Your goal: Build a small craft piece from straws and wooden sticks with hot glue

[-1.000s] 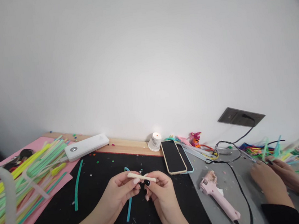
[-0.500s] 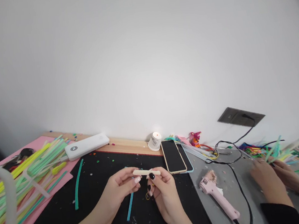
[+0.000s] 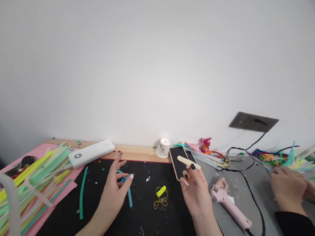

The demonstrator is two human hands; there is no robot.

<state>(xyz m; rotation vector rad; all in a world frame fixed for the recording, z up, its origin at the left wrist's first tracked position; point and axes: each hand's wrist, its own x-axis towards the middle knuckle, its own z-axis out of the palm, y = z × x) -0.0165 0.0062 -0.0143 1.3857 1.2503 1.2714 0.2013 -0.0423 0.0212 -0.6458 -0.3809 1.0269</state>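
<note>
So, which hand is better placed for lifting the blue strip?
Probably the left hand: it is open, right by the blue strip, while the right hand, farther away, holds the cream stick.

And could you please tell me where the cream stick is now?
In the head view, right of centre, the cream stick is held in the right hand, overlapping the beige-edged phone in the picture.

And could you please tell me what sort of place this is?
Probably a shared craft workspace: there is a pink plastic glue gun, a heap of long yellow and green strips on pink paper, and another person's black sleeve at the far right.
</note>
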